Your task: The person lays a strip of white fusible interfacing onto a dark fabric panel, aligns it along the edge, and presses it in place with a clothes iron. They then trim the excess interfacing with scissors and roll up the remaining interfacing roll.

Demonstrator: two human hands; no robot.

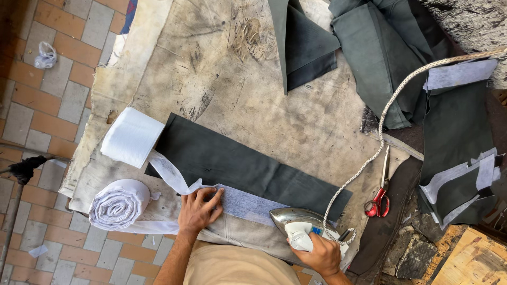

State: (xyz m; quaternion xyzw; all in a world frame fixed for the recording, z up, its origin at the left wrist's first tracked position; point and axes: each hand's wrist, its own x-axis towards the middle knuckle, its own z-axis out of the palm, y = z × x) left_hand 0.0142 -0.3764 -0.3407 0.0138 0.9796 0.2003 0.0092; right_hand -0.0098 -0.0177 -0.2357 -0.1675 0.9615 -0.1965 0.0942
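fingers of left hand (198, 210) spread flat on white strip (240, 202); right hand (320, 256) wraps iron (298, 224) handle, hiding it.

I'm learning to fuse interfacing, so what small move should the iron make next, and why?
Probably slide the iron, held by the right hand, leftward along the white interfacing strip toward the left hand. The strip lies on the dark fabric piece, the iron sits at its right end, and the left hand presses the strip flat.

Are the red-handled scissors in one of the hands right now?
No: the red-handled scissors lie on the table beside the cord, while the right hand grips the iron and the left hand presses the white strip.
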